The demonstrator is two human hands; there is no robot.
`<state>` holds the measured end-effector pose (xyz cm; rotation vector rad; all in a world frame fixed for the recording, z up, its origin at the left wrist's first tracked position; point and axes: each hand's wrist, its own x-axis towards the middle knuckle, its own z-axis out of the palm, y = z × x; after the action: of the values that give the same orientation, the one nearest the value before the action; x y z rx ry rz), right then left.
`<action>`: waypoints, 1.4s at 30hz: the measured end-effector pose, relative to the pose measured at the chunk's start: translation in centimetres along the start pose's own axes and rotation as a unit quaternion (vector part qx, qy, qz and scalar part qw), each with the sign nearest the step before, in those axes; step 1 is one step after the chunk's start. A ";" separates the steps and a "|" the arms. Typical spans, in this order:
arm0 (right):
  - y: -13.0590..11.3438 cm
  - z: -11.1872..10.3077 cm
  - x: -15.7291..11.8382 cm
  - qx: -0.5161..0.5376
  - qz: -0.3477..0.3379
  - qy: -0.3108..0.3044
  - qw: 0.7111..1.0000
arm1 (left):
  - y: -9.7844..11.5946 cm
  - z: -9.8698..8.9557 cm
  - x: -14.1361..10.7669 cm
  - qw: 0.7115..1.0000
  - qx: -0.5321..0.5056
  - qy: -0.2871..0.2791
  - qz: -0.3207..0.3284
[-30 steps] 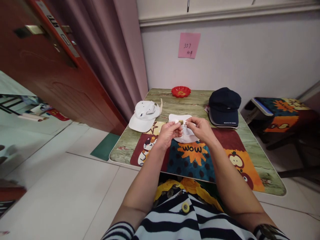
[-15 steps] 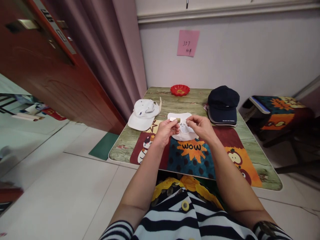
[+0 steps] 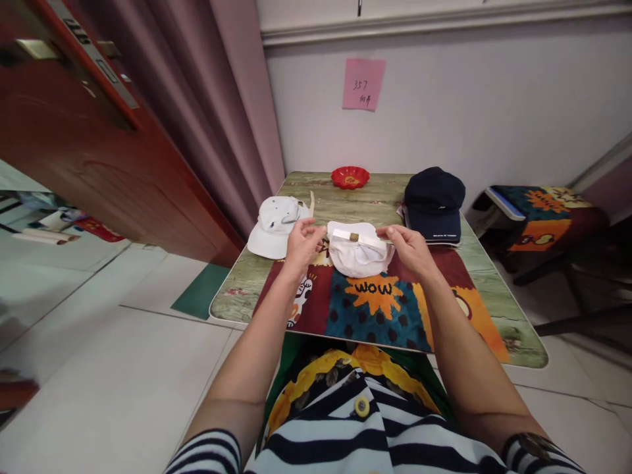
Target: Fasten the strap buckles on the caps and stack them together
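A white baseball cap (image 3: 359, 261) lies on the mat in front of me, its back strap towards me. Across it runs the pale strap, with a brass buckle (image 3: 354, 237) near its middle. My left hand (image 3: 305, 247) is just left of the cap, fingers apart and holding nothing. At the cap's right side my right hand (image 3: 411, 250) has its thumb and forefinger at the strap's end, seemingly pinching it; the fingertips partly hide that spot. A second white cap (image 3: 272, 227), its strap sticking up, sits beyond my left hand.
Dark navy caps (image 3: 433, 201) are stacked at the right of the table (image 3: 230, 296). A red scalloped dish (image 3: 349, 178) stands at the back by the wall. Under the white cap is a colourful mat (image 3: 340, 319). A stool (image 3: 543, 214) stands to the right, a door (image 3: 123, 178) to the left.
My left hand has let go of the strap by the buckle and moved left. My right hand has shifted slightly right, and the strap now lies across the cap, which shows more fully.
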<state>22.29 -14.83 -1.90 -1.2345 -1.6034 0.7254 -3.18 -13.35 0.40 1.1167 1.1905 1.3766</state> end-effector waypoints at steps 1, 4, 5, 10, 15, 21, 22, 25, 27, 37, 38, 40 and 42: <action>0.1 -0.1 -0.1 -0.008 0.001 -0.007 1.000 | 0.6 0.0 0.6 0.999 0.027 -0.003 0.046; -0.2 0.0 -0.4 -0.027 0.019 -0.025 0.999 | 2.6 0.8 2.3 0.978 0.115 -0.112 0.132; -0.5 0.1 -0.4 -0.027 0.023 -0.026 0.999 | 3.2 1.1 2.7 0.967 0.143 -0.168 0.130; -1.8 0.9 0.0 -0.040 0.015 -0.040 0.998 | 4.1 1.9 4.2 0.906 0.211 -0.365 0.031; -2.3 1.8 0.8 -0.068 0.008 -0.048 0.997 | 3.3 1.5 4.6 0.910 0.187 -0.369 -0.001; -2.5 2.2 1.5 -0.089 -0.015 -0.061 0.994 | 3.0 1.4 4.2 0.899 0.161 -0.406 -0.006; -2.5 2.2 1.6 -0.093 -0.015 -0.061 0.994 | 2.9 1.4 4.2 0.899 0.158 -0.408 -0.010; -2.4 2.4 1.6 -0.091 -0.018 -0.064 0.994 | 2.9 1.3 4.2 0.900 0.151 -0.409 -0.018; -2.2 2.5 1.6 -0.073 -0.015 -0.065 0.995 | 2.7 1.1 4.3 0.900 0.148 -0.410 -0.021; -1.0 2.4 1.1 -0.017 0.005 -0.049 0.999 | 1.8 0.1 4.5 0.911 0.143 -0.386 -0.031; -0.7 2.0 1.0 -0.009 0.008 -0.036 0.999 | 1.8 0.1 4.6 0.913 0.140 -0.381 -0.033; -0.3 1.3 0.8 0.005 0.015 -0.010 1.000 | 1.7 0.0 4.8 0.914 0.140 -0.379 -0.037; -0.2 0.6 0.6 0.012 0.018 0.001 1.000 | 1.6 -0.1 5.0 0.910 0.145 -0.387 -0.037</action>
<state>21.68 -14.23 -1.74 -1.2483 -1.5708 0.7638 -4.02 -8.49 2.24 1.6037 0.8337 0.5796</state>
